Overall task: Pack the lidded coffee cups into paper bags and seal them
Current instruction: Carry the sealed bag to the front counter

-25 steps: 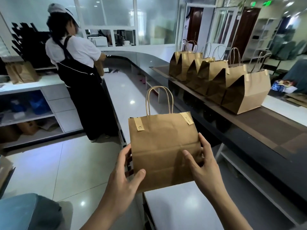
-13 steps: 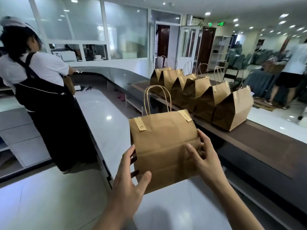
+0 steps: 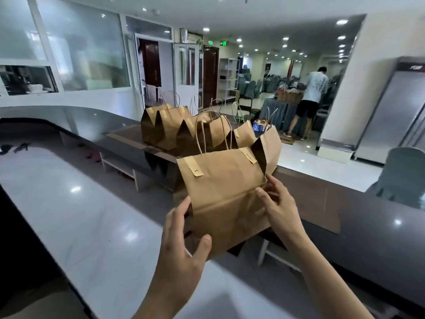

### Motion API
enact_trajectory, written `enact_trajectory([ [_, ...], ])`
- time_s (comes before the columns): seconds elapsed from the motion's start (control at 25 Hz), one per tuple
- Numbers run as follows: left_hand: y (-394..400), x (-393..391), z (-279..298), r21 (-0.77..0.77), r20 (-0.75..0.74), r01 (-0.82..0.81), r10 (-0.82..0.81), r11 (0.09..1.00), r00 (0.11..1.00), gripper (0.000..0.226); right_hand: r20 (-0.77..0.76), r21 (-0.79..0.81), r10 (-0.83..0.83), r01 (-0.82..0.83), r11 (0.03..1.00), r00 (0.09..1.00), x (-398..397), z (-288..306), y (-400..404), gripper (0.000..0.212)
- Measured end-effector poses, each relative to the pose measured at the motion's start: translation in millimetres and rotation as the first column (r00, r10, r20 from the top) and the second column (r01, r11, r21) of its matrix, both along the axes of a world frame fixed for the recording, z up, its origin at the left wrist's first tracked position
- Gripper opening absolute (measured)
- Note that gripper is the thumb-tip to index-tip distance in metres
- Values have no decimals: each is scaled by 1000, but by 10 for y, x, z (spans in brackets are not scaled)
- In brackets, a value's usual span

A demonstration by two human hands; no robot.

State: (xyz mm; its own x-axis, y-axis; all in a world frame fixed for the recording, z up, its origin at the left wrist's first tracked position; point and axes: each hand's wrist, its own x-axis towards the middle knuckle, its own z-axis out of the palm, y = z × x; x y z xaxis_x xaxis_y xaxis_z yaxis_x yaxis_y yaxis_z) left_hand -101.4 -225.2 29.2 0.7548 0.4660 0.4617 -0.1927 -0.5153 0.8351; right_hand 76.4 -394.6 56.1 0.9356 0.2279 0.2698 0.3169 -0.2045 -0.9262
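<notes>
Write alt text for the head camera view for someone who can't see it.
Two hands, left hand and right hand, hold a closed brown paper bag by its sides above a counter. More closed bags stand in a row behind it.

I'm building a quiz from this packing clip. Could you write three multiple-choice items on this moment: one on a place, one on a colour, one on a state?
1. Where do the other paper bags stand?
A. on the dark raised counter behind the held bag
B. on the floor
C. on a chair

2. What colour is the held paper bag?
A. white
B. brown
C. blue

3. How is the held bag carried?
A. by its twine handles
B. by one hand alone
C. by both hands at its sides

Answers:
1 A, the row sits on the dark counter.
2 B, it is plain brown kraft paper.
3 C, the left hand and right hand grip its lower sides, while the handles stand free.
</notes>
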Motion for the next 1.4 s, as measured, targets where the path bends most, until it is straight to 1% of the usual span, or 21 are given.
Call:
enact_trajectory([
  [0.24, -244, 569, 60, 54, 10, 89, -90, 995, 996, 75, 1, 28, -84, 84, 996, 996, 529, 60, -279, 40],
  [0.32, -378, 778, 36, 71, 13, 117, -118, 991, 993, 75, -41, 50, -92, 94, 994, 995, 738, 72, -403, 36],
  [0.52, -712, 1214, -51, 119, 4, 208, -210, 971, 978, 83, -173, 99, -156, 175, 980, 972, 1289, -22, -693, 26],
  [0.68, -936, 1521, -176, 141, -57, 263, -257, 955, 965, 82, -238, 128, -179, 213, 969, 955, 1642, -92, -821, 29],
  [0.8, -1057, 1742, -240, 158, -89, 302, -291, 940, 953, 81, -264, 127, -190, 229, 965, 946, 1913, -157, -873, 31],
  [0.92, -1143, 1932, -245, 161, -152, 352, -329, 922, 932, 80, -289, 117, -194, 236, 965, 937, 2174, -264, -904, 34],
  [1.04, -1224, 2077, -256, 177, -187, 419, -388, 890, 902, 81, -284, 123, -205, 248, 961, 937, 2398, -368, -919, 35],
  [1.2, -1305, 2294, -284, 150, -238, 476, -435, 867, 868, 81, -288, 88, -205, 239, 967, 935, 2560, -425, -923, 45],
  [1.4, -1330, 2610, -347, 125, -269, 517, -473, 847, 839, 84, -244, 102, -170, 199, 975, 955, 2629, -444, -891, 44],
])
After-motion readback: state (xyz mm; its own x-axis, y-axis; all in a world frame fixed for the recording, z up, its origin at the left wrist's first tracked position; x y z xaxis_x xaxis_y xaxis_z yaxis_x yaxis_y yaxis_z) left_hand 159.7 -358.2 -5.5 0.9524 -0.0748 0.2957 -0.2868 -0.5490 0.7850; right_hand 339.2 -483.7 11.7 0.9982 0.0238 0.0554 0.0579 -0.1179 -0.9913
